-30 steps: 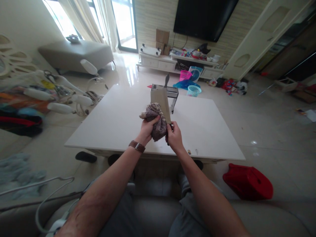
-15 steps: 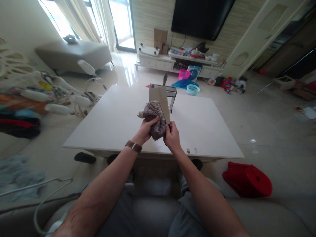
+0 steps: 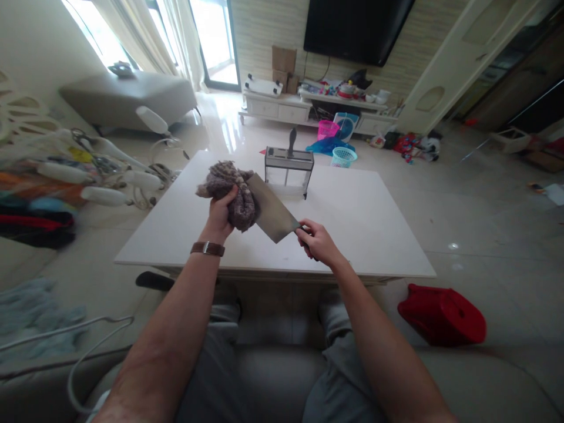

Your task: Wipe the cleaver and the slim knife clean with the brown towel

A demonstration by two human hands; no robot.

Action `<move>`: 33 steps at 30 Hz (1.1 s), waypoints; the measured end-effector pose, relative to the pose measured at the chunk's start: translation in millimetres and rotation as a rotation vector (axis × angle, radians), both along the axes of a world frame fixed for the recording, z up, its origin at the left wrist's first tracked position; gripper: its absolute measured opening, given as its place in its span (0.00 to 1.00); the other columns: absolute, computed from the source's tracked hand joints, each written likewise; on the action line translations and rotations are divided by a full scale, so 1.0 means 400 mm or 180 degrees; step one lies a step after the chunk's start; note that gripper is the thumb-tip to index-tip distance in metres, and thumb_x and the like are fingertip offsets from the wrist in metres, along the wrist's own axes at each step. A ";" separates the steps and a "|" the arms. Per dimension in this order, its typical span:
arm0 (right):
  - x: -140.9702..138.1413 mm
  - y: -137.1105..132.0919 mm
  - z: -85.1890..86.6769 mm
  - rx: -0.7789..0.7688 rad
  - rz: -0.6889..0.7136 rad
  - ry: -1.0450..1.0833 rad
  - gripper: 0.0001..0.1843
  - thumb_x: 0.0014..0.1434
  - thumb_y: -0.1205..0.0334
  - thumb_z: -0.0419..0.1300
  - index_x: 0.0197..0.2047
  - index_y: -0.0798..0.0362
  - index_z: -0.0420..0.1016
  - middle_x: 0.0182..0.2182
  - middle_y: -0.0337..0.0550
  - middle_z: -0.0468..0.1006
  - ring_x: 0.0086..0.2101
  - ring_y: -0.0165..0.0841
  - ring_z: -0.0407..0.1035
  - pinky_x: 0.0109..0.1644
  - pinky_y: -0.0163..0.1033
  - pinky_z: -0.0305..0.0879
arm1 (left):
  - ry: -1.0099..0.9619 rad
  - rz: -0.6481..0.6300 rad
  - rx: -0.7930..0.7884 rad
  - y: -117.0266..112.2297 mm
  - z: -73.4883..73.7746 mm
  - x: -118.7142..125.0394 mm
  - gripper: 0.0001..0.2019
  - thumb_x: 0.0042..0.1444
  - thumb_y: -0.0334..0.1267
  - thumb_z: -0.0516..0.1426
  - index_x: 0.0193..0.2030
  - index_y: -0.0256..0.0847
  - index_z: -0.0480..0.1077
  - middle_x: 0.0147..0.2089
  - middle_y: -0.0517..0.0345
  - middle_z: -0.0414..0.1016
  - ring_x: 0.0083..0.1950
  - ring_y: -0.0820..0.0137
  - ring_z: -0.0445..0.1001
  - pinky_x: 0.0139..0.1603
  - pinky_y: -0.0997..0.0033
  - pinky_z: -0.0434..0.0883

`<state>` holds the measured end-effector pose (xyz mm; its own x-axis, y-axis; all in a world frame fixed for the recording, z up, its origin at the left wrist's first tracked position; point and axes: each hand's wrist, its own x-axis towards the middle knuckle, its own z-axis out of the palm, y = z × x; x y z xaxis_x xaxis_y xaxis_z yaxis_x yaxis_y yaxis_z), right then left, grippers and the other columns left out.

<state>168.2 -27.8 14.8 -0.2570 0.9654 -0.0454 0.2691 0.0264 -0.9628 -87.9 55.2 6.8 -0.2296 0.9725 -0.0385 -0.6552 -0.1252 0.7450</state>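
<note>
Cloth (image 3: 242, 207) gripped in left hand (image 3: 219, 220), cleaver (image 3: 273, 210) in right hand (image 3: 322, 242)
Knife stand (image 3: 300, 159) placed on the white surface (image 3: 356, 217) — television (image 3: 356, 29) mounted beyond.

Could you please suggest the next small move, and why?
Perhaps ease the cloth along the knife toward the right grip: the left grip holds the cloth bunched at the knife's far end, while the part nearer the right grip looks bare.

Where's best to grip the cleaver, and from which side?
Likely by the dark handle, from the lower right: it points that way, in the right hand, while the wide blade slants up-left to the cloth in the left hand.
</note>
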 end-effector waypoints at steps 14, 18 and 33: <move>0.104 0.003 -0.012 -0.0303 0.0303 -0.0277 0.10 0.63 0.52 0.59 0.40 0.50 0.69 0.21 0.28 0.67 0.13 0.22 0.56 0.13 0.28 0.53 | 0.1106 -0.0369 -0.0553 -0.023 -0.025 0.055 0.19 0.35 0.31 0.75 0.38 0.33 0.81 0.41 0.44 0.84 0.46 0.51 0.83 0.55 0.50 0.80; 0.076 0.004 -0.009 -0.0256 0.0306 -0.0203 0.11 0.65 0.51 0.58 0.41 0.49 0.69 0.21 0.28 0.67 0.13 0.23 0.58 0.12 0.28 0.52 | 0.0570 0.0053 -0.0444 -0.011 -0.020 0.062 0.16 0.41 0.32 0.73 0.38 0.33 0.81 0.44 0.45 0.84 0.49 0.54 0.83 0.59 0.53 0.78; 0.080 0.002 -0.006 -0.0233 0.0287 -0.0090 0.11 0.63 0.51 0.59 0.40 0.50 0.69 0.21 0.27 0.67 0.13 0.22 0.57 0.13 0.27 0.51 | 0.0266 -0.0117 -0.0422 -0.016 -0.023 0.064 0.15 0.44 0.33 0.73 0.39 0.35 0.80 0.46 0.47 0.84 0.51 0.57 0.82 0.60 0.57 0.77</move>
